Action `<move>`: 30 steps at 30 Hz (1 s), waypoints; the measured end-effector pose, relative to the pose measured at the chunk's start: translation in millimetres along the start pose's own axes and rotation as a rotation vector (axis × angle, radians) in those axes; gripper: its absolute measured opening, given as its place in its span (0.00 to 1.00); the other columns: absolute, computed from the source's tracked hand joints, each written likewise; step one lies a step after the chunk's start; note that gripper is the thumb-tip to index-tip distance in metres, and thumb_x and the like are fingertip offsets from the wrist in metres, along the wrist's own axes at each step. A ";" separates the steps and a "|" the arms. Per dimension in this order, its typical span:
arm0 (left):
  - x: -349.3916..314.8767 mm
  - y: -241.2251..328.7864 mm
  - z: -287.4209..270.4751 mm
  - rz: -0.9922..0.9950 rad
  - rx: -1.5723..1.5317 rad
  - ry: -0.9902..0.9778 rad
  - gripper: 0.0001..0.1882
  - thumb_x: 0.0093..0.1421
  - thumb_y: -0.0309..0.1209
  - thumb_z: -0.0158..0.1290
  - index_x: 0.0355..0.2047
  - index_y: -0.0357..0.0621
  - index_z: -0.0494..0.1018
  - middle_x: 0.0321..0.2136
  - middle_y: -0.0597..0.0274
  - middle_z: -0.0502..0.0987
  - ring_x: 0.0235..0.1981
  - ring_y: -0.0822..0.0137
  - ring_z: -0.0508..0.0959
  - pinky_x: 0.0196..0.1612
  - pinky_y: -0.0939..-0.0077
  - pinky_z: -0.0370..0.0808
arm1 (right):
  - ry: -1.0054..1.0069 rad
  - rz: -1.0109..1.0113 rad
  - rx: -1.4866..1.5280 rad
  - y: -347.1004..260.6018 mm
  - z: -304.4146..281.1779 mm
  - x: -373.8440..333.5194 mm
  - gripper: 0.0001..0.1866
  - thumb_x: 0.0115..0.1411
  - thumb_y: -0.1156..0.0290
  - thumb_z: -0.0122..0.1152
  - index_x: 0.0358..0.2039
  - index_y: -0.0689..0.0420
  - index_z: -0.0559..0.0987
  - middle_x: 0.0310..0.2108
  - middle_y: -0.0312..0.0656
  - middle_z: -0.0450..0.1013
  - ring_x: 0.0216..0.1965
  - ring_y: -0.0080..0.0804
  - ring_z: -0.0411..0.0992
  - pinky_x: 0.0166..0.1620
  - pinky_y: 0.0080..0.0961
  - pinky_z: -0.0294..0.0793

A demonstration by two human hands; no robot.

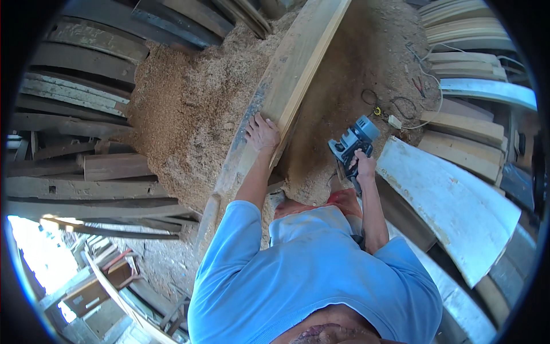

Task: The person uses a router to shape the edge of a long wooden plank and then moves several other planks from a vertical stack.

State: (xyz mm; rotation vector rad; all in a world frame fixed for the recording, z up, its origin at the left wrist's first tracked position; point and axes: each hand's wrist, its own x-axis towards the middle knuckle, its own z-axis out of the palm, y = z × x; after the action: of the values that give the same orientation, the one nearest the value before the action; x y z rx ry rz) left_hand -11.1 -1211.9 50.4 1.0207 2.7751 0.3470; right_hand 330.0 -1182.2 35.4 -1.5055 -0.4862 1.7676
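My left hand (pixel 263 133) lies on the upper face of a long wooden plank (pixel 292 74), its fingers spread over the wood near the left edge. The plank runs slantwise from near my left side to the far edge of the view. To the right of it, my right hand (pixel 363 165) is wrapped round the black handle of a blue-grey electric hand planer (pixel 355 139). The planer is held apart from the plank, tilted, beside my leg. Its underside is hidden from view.
A heap of wood shavings (pixel 177 114) covers the floor left of the plank. Stacked boards (pixel 86 152) line the left side. A pale slab (pixel 447 200) lies at the right. A white cable (pixel 440 97), a plug block (pixel 395 121) and pliers (pixel 420 87) lie on the ground.
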 end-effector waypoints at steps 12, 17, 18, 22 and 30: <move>-10.8 -139.6 -16.7 0.385 -0.180 -0.217 0.26 0.69 0.47 0.42 0.61 0.48 0.68 0.69 0.30 0.50 0.69 0.29 0.48 0.69 0.33 0.45 | -0.046 -0.406 0.073 8.2 102.5 -208.2 0.12 0.60 0.76 0.62 0.45 0.55 0.75 0.22 0.34 0.69 0.19 0.22 0.68 0.22 0.24 0.71; -19.1 -153.8 -12.4 0.380 -0.180 -0.234 0.26 0.70 0.46 0.40 0.64 0.50 0.66 0.70 0.30 0.46 0.70 0.28 0.44 0.68 0.28 0.41 | -0.073 -0.494 0.007 32.6 135.3 -235.8 0.14 0.60 0.77 0.61 0.48 0.57 0.75 0.23 0.33 0.70 0.19 0.21 0.68 0.23 0.23 0.71; -20.7 -151.9 -12.3 0.379 -0.172 -0.225 0.26 0.70 0.46 0.40 0.63 0.49 0.66 0.70 0.29 0.46 0.70 0.28 0.44 0.68 0.28 0.42 | -0.073 -0.504 -0.007 35.4 140.2 -237.1 0.15 0.60 0.77 0.61 0.48 0.58 0.75 0.23 0.33 0.70 0.19 0.21 0.68 0.24 0.23 0.71; -26.0 -152.5 -16.7 0.389 -0.142 -0.189 0.26 0.71 0.46 0.38 0.63 0.48 0.66 0.70 0.30 0.46 0.70 0.29 0.43 0.68 0.27 0.43 | -0.071 -0.512 -0.080 48.5 164.2 -243.7 0.15 0.59 0.78 0.61 0.48 0.60 0.75 0.25 0.33 0.71 0.20 0.18 0.68 0.24 0.20 0.70; -21.5 -151.0 -16.4 0.371 -0.139 -0.214 0.25 0.71 0.45 0.38 0.62 0.50 0.68 0.71 0.35 0.47 0.71 0.33 0.44 0.69 0.32 0.43 | -0.026 -0.512 -0.234 81.9 198.8 -246.1 0.18 0.60 0.76 0.62 0.51 0.62 0.75 0.27 0.33 0.73 0.21 0.17 0.68 0.25 0.20 0.69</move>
State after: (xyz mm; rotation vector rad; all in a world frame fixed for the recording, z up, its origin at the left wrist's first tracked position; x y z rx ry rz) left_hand -91.8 -1340.3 26.7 1.4416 2.3330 0.4412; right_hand 122.4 -1382.1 189.4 -1.3541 -1.0212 1.3616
